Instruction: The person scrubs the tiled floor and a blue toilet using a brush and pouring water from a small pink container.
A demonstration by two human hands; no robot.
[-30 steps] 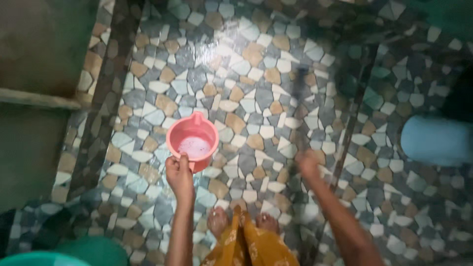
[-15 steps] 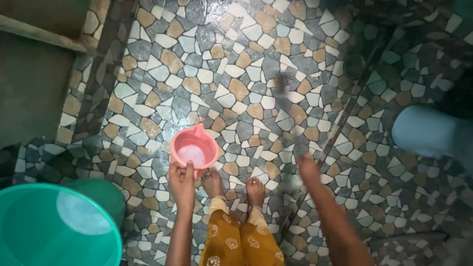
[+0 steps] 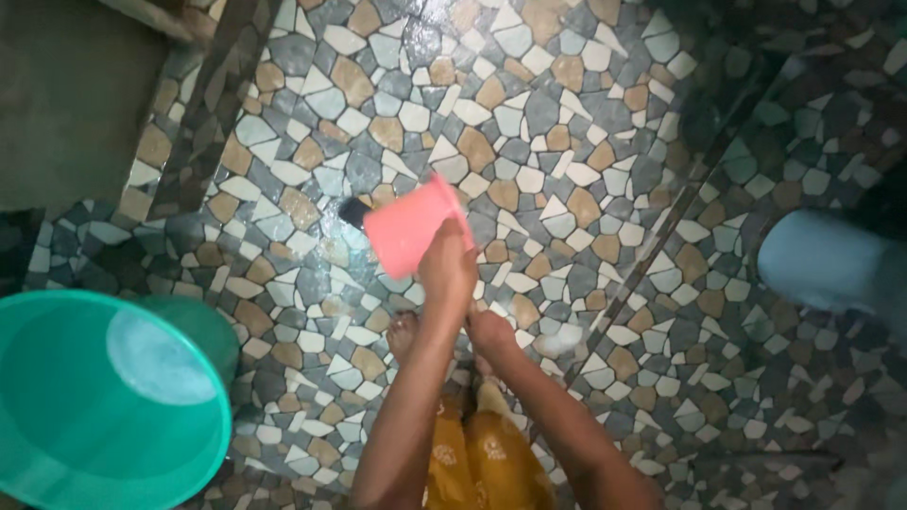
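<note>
Nearest the camera, two bare forearms rise from the bottom edge and converge above the person's feet. The left hand (image 3: 446, 266) is raised with its fingers clamped on the rim of a pink plastic mug (image 3: 408, 227). The mug is tipped on its side, base toward the camera, mouth facing away and to the left; it lies directly above and left of that hand, touching it. The right hand (image 3: 491, 331) sits just below and right of the left hand, close to its wrist. Whether its fingers are curled or spread cannot be told, and nothing is visible in it.

Below the hands, one bare foot (image 3: 404, 332) shows on the floor, with a yellow patterned garment (image 3: 482, 453) beneath the arms.

At lower left stands one teal bucket (image 3: 104, 401) holding water, well apart from the mug.

The mosaic stone floor (image 3: 567, 142), wet and glossy, fills the middle and far field. At the right edge lies one pale blue rounded object (image 3: 822, 260), its kind unclear. One mug, one bucket and two hands are counted.
</note>
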